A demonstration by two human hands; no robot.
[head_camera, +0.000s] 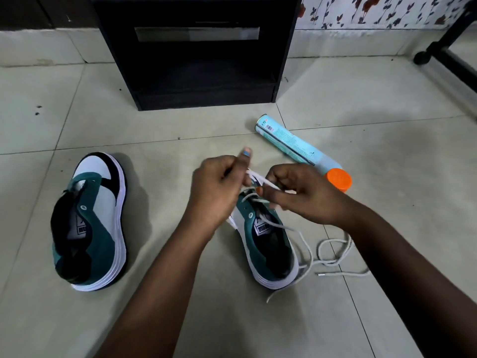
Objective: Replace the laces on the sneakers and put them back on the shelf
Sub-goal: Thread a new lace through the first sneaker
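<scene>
Two bare forearms reach over a tiled floor as a person laces a teal sneaker.

The left hand (216, 188) and right hand (300, 193) meet above the toe of the right-side sneaker (268, 244), each with its fingers curled to pinch a strand of the flat white lace (260, 180) threaded through the upper eyelets. The lace's loose cord coils on the floor just beside the shoe, ending in a metal tip. The sneaker's suede-like teal upper sits on a thick, ribbed white sole. Well apart to the left lies its unlaced mate (90, 223), tilted on its side. A pale blue spray can (296, 146) with an orange cap lies beyond the hands, near the dark wooden shelf (196, 52).
</scene>
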